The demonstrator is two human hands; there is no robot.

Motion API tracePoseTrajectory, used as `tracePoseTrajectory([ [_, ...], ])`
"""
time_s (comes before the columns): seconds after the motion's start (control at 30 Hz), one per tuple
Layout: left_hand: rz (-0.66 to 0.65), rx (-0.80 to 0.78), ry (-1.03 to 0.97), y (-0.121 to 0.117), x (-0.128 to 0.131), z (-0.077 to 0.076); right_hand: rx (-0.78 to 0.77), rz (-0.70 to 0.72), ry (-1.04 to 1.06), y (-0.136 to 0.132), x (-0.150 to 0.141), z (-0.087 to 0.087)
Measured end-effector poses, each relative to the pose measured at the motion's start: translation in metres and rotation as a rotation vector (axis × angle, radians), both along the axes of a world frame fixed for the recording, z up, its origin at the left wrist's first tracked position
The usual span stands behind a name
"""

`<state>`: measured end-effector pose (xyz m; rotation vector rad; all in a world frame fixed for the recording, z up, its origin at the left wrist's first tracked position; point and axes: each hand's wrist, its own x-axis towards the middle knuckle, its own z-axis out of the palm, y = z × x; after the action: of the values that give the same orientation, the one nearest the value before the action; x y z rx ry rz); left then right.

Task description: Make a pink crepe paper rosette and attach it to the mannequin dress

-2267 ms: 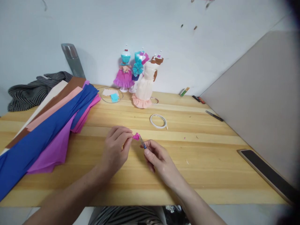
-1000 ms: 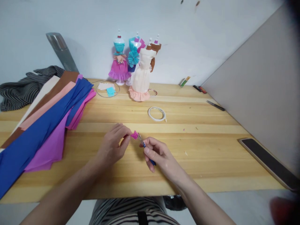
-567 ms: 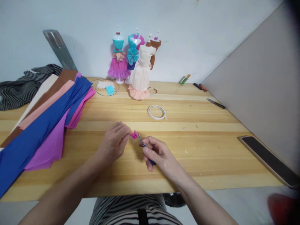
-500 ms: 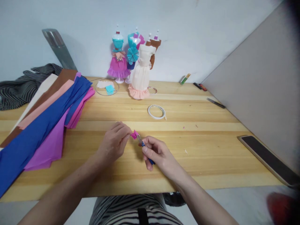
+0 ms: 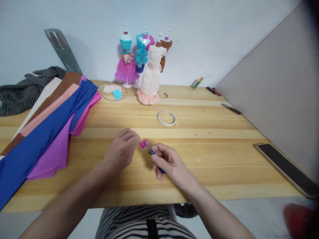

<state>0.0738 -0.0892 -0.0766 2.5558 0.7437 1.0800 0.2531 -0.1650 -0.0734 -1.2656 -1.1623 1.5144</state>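
Note:
My left hand (image 5: 124, 147) pinches a small gathered piece of magenta crepe paper (image 5: 143, 144) just above the table. Its fingertips are closed on the paper's left end. In my right hand (image 5: 167, 160) is a pair of small scissors (image 5: 149, 148) with blue handles, their metal blades pointing up and left. The blade tips are at the right edge of the magenta paper; whether they are cutting into it is too small to tell. Most of the handle is hidden by my fingers. A white roll of tape (image 5: 159, 119) lies flat beyond my hands.
Sheets of coloured crepe paper (image 5: 47, 132) cover the table's left side, beside a striped cloth (image 5: 25, 89). Small dress forms in paper dresses (image 5: 152, 74) stand along the wall. At the right lie a craft knife (image 5: 230, 108), a glue stick-like tube (image 5: 198, 83) and a phone-shaped dark object (image 5: 286, 169).
Both hands stay nearly in place. The scissor blades and the magenta paper have shifted slightly against each other. The whole view has tilted a little.

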Motion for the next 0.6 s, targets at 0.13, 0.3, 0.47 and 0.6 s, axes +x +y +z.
tracePoseTrajectory([
  [0.13, -0.004, 0.021, 0.017, 0.0011, -0.0009, -0.0007, -0.02, 0.009, -0.021, -0.0006, 0.0002, 0.0007],
  [0.3, -0.005, 0.058, 0.025, 0.0002, -0.0003, 0.0003, -0.013, -0.008, -0.024, -0.0003, -0.0013, -0.0002],
  [0.47, -0.01, 0.067, 0.029, -0.0005, 0.0003, -0.0006, 0.027, -0.027, -0.065, 0.0008, -0.0016, -0.0021],
  [0.6, -0.015, 0.058, 0.03, -0.0006, 0.0008, -0.0015, 0.102, -0.039, -0.167, 0.0023, -0.0008, -0.0028],
])
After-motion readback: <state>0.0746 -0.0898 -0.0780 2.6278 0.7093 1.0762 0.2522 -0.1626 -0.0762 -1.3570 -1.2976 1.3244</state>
